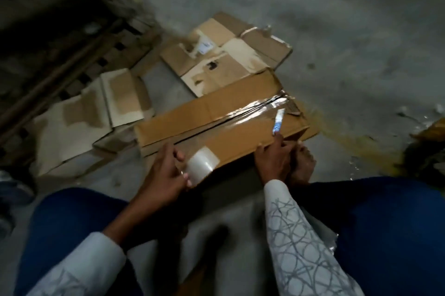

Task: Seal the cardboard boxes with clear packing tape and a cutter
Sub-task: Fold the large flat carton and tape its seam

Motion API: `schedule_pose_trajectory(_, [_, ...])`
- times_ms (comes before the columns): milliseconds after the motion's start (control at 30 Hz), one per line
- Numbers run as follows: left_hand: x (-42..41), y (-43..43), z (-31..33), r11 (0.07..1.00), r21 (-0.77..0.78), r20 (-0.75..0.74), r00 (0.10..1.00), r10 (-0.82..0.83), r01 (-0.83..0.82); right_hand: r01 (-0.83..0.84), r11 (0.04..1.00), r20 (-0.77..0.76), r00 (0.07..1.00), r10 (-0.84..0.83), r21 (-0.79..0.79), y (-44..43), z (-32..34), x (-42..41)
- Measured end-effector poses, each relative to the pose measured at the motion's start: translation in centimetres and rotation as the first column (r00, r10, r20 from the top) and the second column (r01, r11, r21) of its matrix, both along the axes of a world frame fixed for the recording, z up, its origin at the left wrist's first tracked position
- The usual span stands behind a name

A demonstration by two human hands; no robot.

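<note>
Here the left hand (164,172) curls round the tape roll (201,165) at the near edge of the box (204,112). The right hand (274,160) pinches the cutter (278,122) above its right corner.

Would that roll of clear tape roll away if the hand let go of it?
Probably, if it landed on its rim: the roll of clear tape is round like a wheel. Laid flat on the cardboard box it would likely stay put. It seems light, since the left hand holds it alone.
</note>
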State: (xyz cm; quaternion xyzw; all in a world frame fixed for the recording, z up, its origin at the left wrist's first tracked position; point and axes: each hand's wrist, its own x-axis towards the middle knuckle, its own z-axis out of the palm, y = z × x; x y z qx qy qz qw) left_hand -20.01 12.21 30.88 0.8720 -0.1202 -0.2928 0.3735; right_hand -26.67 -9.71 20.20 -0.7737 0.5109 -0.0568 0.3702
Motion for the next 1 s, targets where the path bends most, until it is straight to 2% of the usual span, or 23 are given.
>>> schedule_pose_trajectory(33, [-1.6, 2.2, 0.3, 0.998, 0.028, 0.021, 0.999, -0.048, 0.047, -0.042, 0.998, 0.07, 0.997, 0.039, 0.039, 1.3, 1.2, -0.7])
schedule_pose_trajectory(100, [-4.9, 5.5, 0.6, 0.98, 0.074, 0.095, 0.977, -0.191, 0.184, -0.325, 0.942, 0.228, 0.927, 0.299, 0.087, 4.7, 4.1, -1.9])
schedule_pose_trajectory(133, [-6.5, 6.7, 0.8, 0.964, 0.079, 0.14, 0.954, -0.263, 0.254, -0.492, 0.862, 0.299, 0.847, 0.44, 0.126, 6.6, 4.9, -2.4])
schedule_pose_trajectory(200, [-9.1, 8.9, 1.0, 0.936, 0.041, 0.191, 0.917, -0.351, 0.349, -0.743, 0.634, 0.406, 0.659, 0.634, 0.215, 11.0, 7.7, -4.2])
schedule_pose_trajectory(233, [-9.7, 9.8, 0.9, 0.928, 0.015, 0.211, 0.906, -0.368, 0.373, -0.803, 0.535, 0.424, 0.594, 0.683, 0.262, 12.7, 8.5, -5.4])
schedule_pose_trajectory(300, [-10.5, 11.8, 0.6, 0.937, -0.03, 0.224, 0.916, -0.333, 0.348, -0.849, 0.43, 0.438, 0.528, 0.727, 0.308, 15.4, 8.5, -7.7])
schedule_pose_trajectory(367, [-10.6, 13.4, 0.4, 0.954, -0.029, 0.213, 0.935, -0.285, 0.297, -0.845, 0.423, 0.41, 0.53, 0.743, 0.327, 16.4, 8.7, -9.3])
schedule_pose_trajectory(433, [-9.9, 14.2, 0.3, 0.974, -0.002, 0.168, 0.96, -0.225, 0.228, -0.861, 0.432, 0.357, 0.505, 0.786, 0.269, 16.5, 9.2, -9.9])
schedule_pose_trajectory(567, [-8.5, 14.3, 0.1, 0.997, 0.039, -0.028, 0.998, -0.061, 0.062, -0.884, 0.466, 0.334, 0.431, 0.838, -0.027, 16.6, 10.1, -10.5])
schedule_pose_trajectory(700, [-7.8, 13.0, 1.3, 0.997, -0.039, -0.156, 0.985, -0.076, 0.07, -0.803, 0.535, 0.297, 0.461, 0.836, -0.261, 16.0, 10.8, -11.9])
schedule_pose_trajectory(800, [-8.0, 12.2, 1.9, 0.984, -0.153, -0.149, 0.983, -0.112, 0.089, -0.745, 0.605, 0.305, 0.529, 0.792, -0.28, 15.2, 11.4, -13.3])
schedule_pose_trajectory(900, [-8.4, 11.7, 2.0, 0.981, -0.179, -0.104, 0.99, -0.09, 0.071, -0.703, 0.666, 0.304, 0.596, 0.743, -0.249, 15.1, 11.7, -14.1])
schedule_pose_trajectory(1000, [-7.4, 12.3, 2.6, 0.978, -0.194, -0.006, 0.997, -0.081, 0.079, -0.667, 0.721, 0.367, 0.634, 0.681, -0.186, 16.5, 12.0, -14.5])
